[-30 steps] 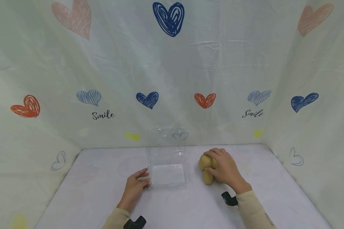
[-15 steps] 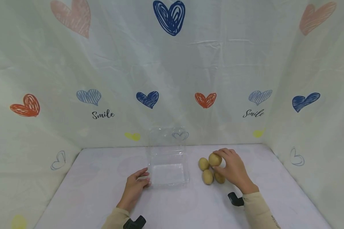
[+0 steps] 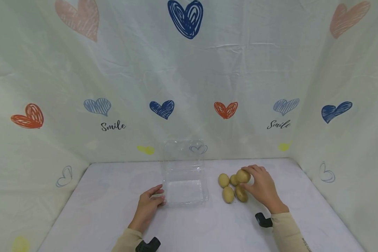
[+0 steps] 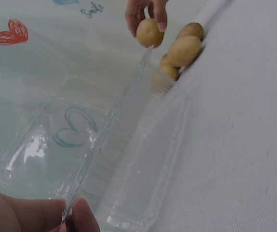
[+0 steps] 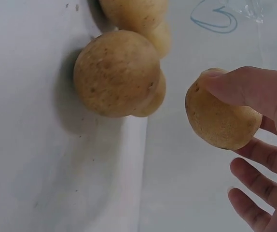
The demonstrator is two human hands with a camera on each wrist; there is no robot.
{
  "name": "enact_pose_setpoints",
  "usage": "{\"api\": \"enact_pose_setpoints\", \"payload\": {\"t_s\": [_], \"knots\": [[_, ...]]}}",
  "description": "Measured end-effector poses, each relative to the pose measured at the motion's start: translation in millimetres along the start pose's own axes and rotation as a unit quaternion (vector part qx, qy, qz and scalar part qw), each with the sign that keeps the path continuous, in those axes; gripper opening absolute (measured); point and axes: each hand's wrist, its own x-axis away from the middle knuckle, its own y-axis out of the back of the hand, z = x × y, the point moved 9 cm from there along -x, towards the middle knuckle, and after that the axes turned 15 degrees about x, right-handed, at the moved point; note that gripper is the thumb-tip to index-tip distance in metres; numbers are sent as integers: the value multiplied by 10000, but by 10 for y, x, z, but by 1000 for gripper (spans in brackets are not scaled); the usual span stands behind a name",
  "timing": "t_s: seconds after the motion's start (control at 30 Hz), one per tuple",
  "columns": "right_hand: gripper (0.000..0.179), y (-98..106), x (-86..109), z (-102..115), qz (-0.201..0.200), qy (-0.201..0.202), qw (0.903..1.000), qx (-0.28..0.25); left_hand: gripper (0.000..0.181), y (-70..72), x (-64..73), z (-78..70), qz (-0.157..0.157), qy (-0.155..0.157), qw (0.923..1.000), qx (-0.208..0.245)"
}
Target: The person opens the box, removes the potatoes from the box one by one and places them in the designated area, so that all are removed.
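Note:
A clear plastic box with its lid raised at the back stands at the middle of the table. My left hand is at its left side; in the left wrist view, thumb and finger pinch the box's rim. To the right, my right hand pinches a potato between thumb and fingers. The right wrist view shows that potato raised above the table, thumb across it. Several other potatoes lie grouped on the table just left of and below this hand.
A white cloth covers the table, which meets a pale curtain printed with hearts and "Smile" at the back and sides. Each beige sleeve has a black camera mount at the wrist.
My right hand has moved right, carrying a potato up off the group, and the other potatoes have come into view. My left hand and the plastic box stay in place.

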Motion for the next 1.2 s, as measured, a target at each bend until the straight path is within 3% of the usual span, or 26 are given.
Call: {"api": "enact_pose_setpoints", "payload": {"t_s": [1.2], "knots": [[55, -387, 72, -335, 382, -455, 9981, 166, 51, -27, 32, -47, -69, 24, 9999, -149]]}}
